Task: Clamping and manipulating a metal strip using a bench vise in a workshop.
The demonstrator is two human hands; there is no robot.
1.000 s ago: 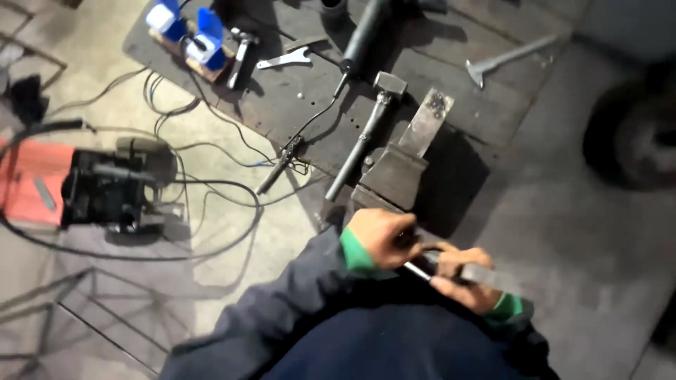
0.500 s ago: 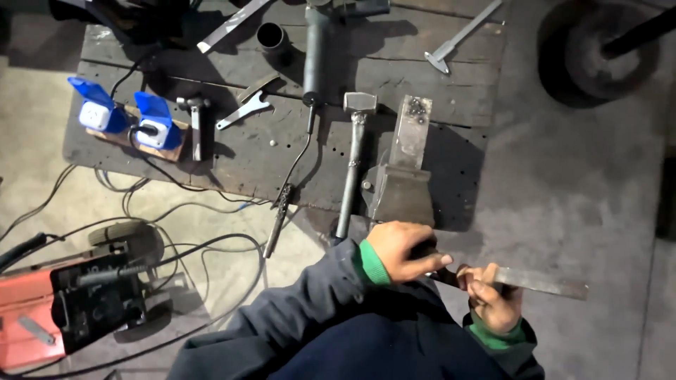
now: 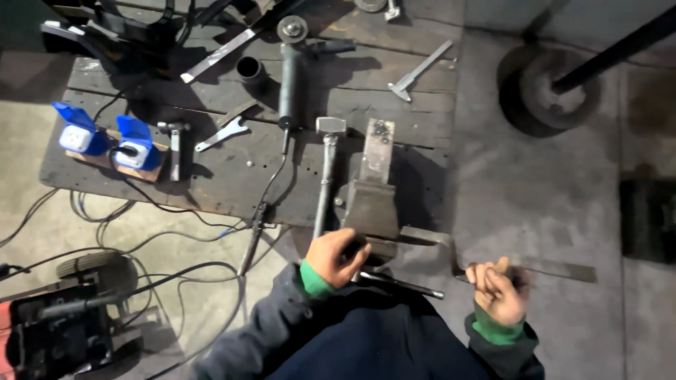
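Hands work at the near edge of a dark workbench [image 3: 211, 176]. Left hand [image 3: 336, 257] is curled tight around the handle end of a bench vise [image 3: 371, 204], whose thin handle rod [image 3: 401, 283] sticks out to the right below the fist. Right hand [image 3: 498, 288] is closed around a flat metal bar [image 3: 556, 269]; the bar runs from the vise out to the right, past the bench edge, over bare concrete floor [image 3: 563, 197]. That side has open room, with only a round wheel base [image 3: 556, 91] far off.

Just left of the vise lies a hammer [image 3: 325, 176], head pointing far. An angle grinder [image 3: 289, 77] lies farther back, and two blue sockets [image 3: 105, 144] sit near the bench's left edge. Cables [image 3: 162, 232] trail off the near edge onto the floor, toward a welding machine [image 3: 56, 331] at lower left.
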